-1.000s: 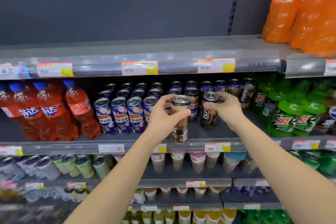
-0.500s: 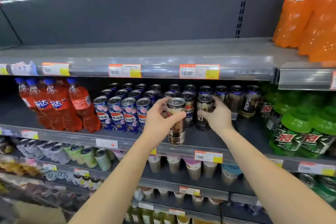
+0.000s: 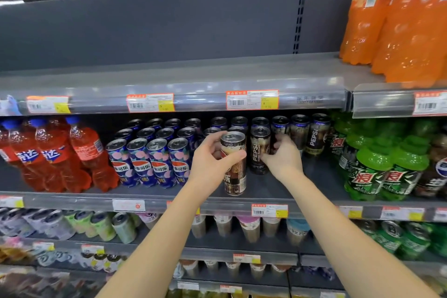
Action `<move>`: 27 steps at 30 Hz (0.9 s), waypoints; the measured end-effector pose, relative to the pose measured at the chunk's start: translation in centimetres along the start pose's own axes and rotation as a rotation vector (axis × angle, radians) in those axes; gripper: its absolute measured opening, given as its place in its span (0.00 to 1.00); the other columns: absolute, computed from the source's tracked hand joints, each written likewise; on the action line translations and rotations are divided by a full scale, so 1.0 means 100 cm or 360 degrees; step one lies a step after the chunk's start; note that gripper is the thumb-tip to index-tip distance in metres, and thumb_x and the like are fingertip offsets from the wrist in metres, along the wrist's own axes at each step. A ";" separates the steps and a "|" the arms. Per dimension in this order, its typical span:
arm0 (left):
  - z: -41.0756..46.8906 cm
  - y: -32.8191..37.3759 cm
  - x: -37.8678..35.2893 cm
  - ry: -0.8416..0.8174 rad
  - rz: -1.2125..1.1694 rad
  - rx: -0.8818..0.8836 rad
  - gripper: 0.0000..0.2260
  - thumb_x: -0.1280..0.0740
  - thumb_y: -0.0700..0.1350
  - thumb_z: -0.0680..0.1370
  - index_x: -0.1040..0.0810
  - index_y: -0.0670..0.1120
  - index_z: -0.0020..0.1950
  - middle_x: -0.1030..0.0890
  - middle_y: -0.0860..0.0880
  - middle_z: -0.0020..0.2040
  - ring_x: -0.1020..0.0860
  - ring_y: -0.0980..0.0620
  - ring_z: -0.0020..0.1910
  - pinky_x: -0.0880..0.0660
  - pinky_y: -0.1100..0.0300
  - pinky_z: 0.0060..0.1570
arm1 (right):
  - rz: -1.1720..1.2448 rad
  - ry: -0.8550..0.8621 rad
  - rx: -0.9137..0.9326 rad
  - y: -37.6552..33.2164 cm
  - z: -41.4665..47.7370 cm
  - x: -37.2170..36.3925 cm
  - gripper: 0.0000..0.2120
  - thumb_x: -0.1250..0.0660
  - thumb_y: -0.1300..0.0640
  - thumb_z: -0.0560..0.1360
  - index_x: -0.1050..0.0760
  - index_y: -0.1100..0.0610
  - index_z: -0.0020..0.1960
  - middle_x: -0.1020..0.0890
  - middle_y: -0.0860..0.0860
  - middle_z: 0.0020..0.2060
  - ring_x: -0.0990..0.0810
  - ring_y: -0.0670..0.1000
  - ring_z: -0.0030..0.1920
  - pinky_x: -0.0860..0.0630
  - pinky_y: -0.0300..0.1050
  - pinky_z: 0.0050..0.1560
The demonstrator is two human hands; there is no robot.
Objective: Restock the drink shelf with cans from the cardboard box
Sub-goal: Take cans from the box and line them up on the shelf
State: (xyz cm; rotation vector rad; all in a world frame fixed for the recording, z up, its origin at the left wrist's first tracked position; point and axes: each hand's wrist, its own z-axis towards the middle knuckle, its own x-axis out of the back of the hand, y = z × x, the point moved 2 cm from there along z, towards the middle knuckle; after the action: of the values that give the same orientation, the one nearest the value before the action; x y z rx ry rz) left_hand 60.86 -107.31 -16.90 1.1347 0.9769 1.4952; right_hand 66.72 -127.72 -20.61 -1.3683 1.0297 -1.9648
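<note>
Five fingers of the left hand [image 3: 212, 159] are curling round the upper half of a brown can [image 3: 234, 176], the thumb lying across its front. The can's base is hovering at or resting on the drink shelf [image 3: 314, 174] close to the front lip, and I cannot tell which. Fingers of the right hand [image 3: 283, 156] are blurring, yet they are curling round the right side of a black Pepsi can [image 3: 259, 150] standing just behind and beside the brown one, so that hand seems to be gripping it

Both cans are tall and narrow and are nearly touching, so a sideways nudge from either wrist is risking tipping one into the other. Being so near the lip, the brown can is also risking toppling off the shelf if it is being let go while tilted. Left knuckles are working just beside the blue patterned cans [image 3: 145, 164], whose front row is standing within reach of a careless bump

Behind, more dark cans [image 3: 300, 130] are filling the back rows. Red bottles [image 3: 82, 152] are crowding the left and green bottles [image 3: 372, 171] the right, narrowing the gap. Overhead, the upper shelf [image 3: 198, 101] is hanging low, limiting how high a can is lifting, with orange bottles [image 3: 399, 19] sitting on it. No cardboard box is showing
</note>
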 end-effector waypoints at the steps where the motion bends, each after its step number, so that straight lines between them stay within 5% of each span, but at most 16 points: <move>1: 0.002 0.000 -0.003 -0.0017 -0.0023 -0.0008 0.28 0.19 0.46 0.72 0.24 0.55 0.69 0.15 0.56 0.56 0.17 0.62 0.51 0.21 0.64 0.52 | 0.0076 -0.0063 0.0043 -0.004 -0.010 0.004 0.31 0.23 0.58 0.69 0.29 0.54 0.69 0.21 0.51 0.55 0.20 0.53 0.56 0.22 0.52 0.58; 3: 0.006 -0.002 -0.011 -0.0056 -0.0059 -0.0015 0.29 0.18 0.45 0.71 0.23 0.54 0.69 0.14 0.54 0.56 0.16 0.59 0.53 0.19 0.61 0.54 | 0.0234 -0.0408 0.0193 -0.014 -0.035 0.011 0.31 0.26 0.62 0.69 0.29 0.51 0.70 0.20 0.48 0.54 0.21 0.49 0.56 0.22 0.49 0.60; 6: 0.010 -0.002 -0.025 -0.0096 -0.0116 -0.0038 0.28 0.18 0.43 0.71 0.23 0.53 0.69 0.14 0.52 0.55 0.15 0.55 0.54 0.18 0.54 0.56 | 0.0470 -0.0736 0.0287 -0.022 -0.059 0.020 0.35 0.23 0.55 0.67 0.30 0.48 0.72 0.19 0.46 0.59 0.19 0.45 0.59 0.22 0.44 0.61; 10: 0.013 0.001 -0.049 -0.0195 -0.0144 -0.0064 0.28 0.18 0.45 0.70 0.22 0.53 0.68 0.13 0.49 0.54 0.15 0.51 0.54 0.18 0.47 0.58 | 0.0529 -0.0383 0.0298 -0.022 -0.060 0.034 0.34 0.21 0.45 0.65 0.28 0.42 0.69 0.15 0.42 0.55 0.17 0.42 0.55 0.20 0.47 0.58; 15: 0.011 0.003 -0.057 -0.0295 0.0446 -0.0278 0.35 0.23 0.62 0.72 0.29 0.57 0.76 0.20 0.57 0.67 0.23 0.61 0.66 0.27 0.59 0.68 | 0.0502 -0.0142 0.0173 -0.001 -0.051 0.049 0.29 0.19 0.52 0.66 0.25 0.44 0.64 0.14 0.45 0.49 0.16 0.42 0.50 0.19 0.45 0.55; 17: 0.013 0.004 -0.049 -0.0235 0.0716 -0.0384 0.34 0.28 0.65 0.74 0.31 0.56 0.78 0.22 0.56 0.71 0.25 0.56 0.70 0.28 0.55 0.70 | 0.0467 -0.0042 0.0131 0.007 -0.045 0.053 0.30 0.18 0.52 0.66 0.26 0.45 0.64 0.16 0.44 0.51 0.17 0.43 0.52 0.20 0.43 0.55; 27: 0.011 -0.010 -0.035 -0.0031 0.1440 -0.0594 0.27 0.32 0.54 0.78 0.28 0.48 0.76 0.20 0.47 0.65 0.24 0.43 0.64 0.29 0.47 0.67 | 0.0335 0.0071 -0.0012 0.037 0.003 0.036 0.34 0.18 0.57 0.66 0.26 0.54 0.69 0.17 0.50 0.57 0.18 0.50 0.57 0.22 0.48 0.60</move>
State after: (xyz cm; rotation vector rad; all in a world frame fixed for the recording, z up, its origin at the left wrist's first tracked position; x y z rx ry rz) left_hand 62.44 -110.46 -18.21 1.3731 0.1009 2.2413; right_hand 65.78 -132.63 -21.65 -1.1729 1.1531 -1.8447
